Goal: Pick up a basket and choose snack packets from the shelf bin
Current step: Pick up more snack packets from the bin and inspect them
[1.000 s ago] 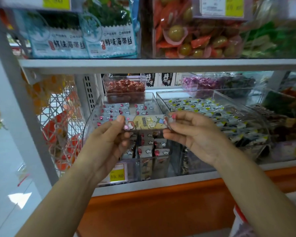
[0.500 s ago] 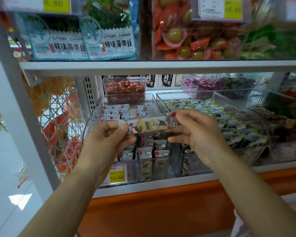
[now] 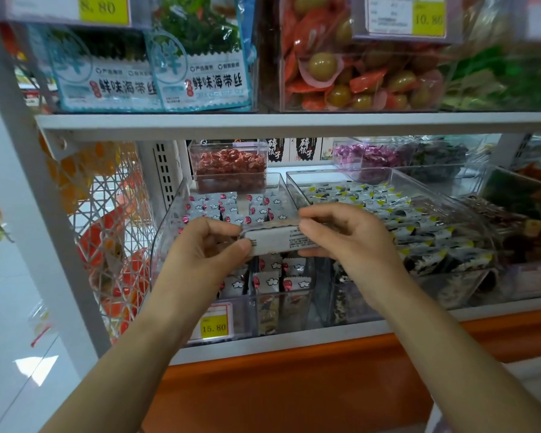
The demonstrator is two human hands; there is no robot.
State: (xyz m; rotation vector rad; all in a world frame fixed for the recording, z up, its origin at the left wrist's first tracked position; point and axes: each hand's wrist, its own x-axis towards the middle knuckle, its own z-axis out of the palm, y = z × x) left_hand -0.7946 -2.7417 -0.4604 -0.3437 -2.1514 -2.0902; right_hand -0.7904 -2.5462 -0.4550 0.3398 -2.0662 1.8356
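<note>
Both left hand [image 3: 205, 253] and right hand [image 3: 349, 242] pinch the snack packet [image 3: 278, 242] by its ends, partly hiding the clear bin [image 3: 169, 228]; second bin [image 3: 338, 172] at right.

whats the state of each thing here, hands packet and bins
snack packet, held up level, text side to camera
left hand, grips its left end
right hand, pinches its right end
left bin, open-topped, stocked with packets
right bin, open-topped, stocked with packets
</note>
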